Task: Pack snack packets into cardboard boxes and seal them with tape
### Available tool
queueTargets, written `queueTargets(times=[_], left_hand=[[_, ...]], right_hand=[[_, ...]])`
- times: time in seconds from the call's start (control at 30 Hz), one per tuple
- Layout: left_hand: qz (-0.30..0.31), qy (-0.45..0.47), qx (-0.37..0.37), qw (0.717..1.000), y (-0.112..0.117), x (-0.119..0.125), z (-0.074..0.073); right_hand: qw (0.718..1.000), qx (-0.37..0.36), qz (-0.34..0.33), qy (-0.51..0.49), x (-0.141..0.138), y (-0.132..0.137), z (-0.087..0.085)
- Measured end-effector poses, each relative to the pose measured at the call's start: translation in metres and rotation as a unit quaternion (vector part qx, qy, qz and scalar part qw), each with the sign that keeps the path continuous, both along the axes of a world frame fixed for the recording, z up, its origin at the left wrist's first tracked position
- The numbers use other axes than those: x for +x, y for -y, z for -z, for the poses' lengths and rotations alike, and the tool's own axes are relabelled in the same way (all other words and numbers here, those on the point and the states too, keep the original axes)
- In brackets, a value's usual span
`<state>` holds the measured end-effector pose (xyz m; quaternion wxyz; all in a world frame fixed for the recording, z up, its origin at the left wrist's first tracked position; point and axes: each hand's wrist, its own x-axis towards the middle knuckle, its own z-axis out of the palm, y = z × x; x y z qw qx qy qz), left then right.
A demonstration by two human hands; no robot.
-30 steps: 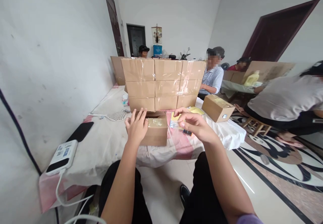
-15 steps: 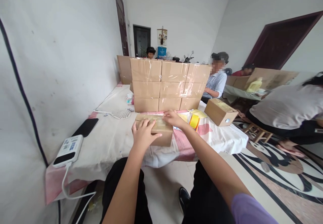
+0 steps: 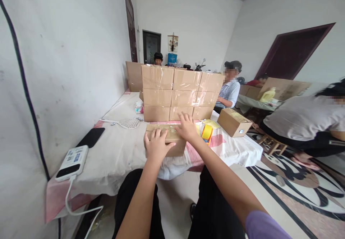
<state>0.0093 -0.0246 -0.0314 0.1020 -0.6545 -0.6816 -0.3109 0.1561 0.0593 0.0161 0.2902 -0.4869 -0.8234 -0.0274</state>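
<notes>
A small taped cardboard box [image 3: 161, 134] lies at the near edge of the cloth-covered table [image 3: 115, 152]. My left hand [image 3: 157, 145] rests flat on its near top, fingers spread. My right hand [image 3: 187, 127] lies on the box's right top edge, fingers stretched forward toward the stack. Both palms press on the box lid; neither holds anything. A yellow tape dispenser [image 3: 207, 132] sits on the table just right of my right hand. Behind the box stands a wall of stacked taped boxes [image 3: 179, 93], three rows high.
A separate box [image 3: 233, 122] lies at the table's right corner. A white device with cable [image 3: 72, 161], a black phone [image 3: 90, 137] and a white swatter [image 3: 126, 123] lie on the left. Several people sit at the back and the right. A white wall runs along the left.
My right hand let go of the tape dispenser, which now lies on the table, and came to rest on the box top. My left hand slid onto the lid.
</notes>
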Motion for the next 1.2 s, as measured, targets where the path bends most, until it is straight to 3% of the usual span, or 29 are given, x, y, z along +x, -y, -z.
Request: queueTargets(times=[0.1,0.23,0.3,0.4,0.47,0.57,0.67,0.77,0.87,1.0,1.13,1.2], left_hand=[[-0.016,0.003,0.003,1.0,0.0,0.003,0.001],[-0.018,0.003,0.016,1.0,0.0,0.003,0.003],[-0.02,-0.001,0.021,1.0,-0.001,0.003,0.003],[-0.024,-0.007,0.021,0.999,-0.002,0.004,0.003],[-0.026,-0.013,0.021,0.999,-0.003,0.005,0.002],[-0.023,-0.023,0.023,0.999,-0.003,0.005,0.002],[-0.018,-0.025,0.029,0.999,-0.003,0.004,0.003],[-0.018,-0.017,0.044,0.999,-0.004,0.002,0.005],[-0.014,-0.013,0.064,0.998,-0.007,-0.001,0.01],[-0.017,-0.011,0.101,0.995,-0.009,-0.002,0.017],[-0.035,0.009,0.166,0.985,-0.005,0.008,0.022],[0.018,0.027,0.186,0.982,-0.003,0.021,0.029]], right_hand=[[0.987,0.0,-0.14,0.081,0.01,0.039,0.013],[0.984,-0.009,-0.165,0.067,0.033,0.1,0.037],[0.981,-0.018,-0.19,0.042,0.045,0.115,0.042],[0.982,-0.003,-0.187,-0.004,0.052,0.102,0.036],[0.981,-0.005,-0.192,-0.001,0.046,0.073,0.027],[0.971,-0.067,-0.223,0.053,0.025,0.015,0.01],[0.976,-0.131,-0.167,0.056,0.013,-0.037,0.001],[0.98,-0.171,-0.071,-0.076,0.022,-0.067,0.012],[0.943,-0.206,0.07,-0.253,0.045,-0.074,0.044],[0.9,-0.242,0.203,-0.301,0.064,-0.072,0.087],[0.875,-0.258,0.262,-0.315,0.059,-0.077,0.103],[0.868,-0.256,0.281,-0.32,0.054,-0.081,0.104]])
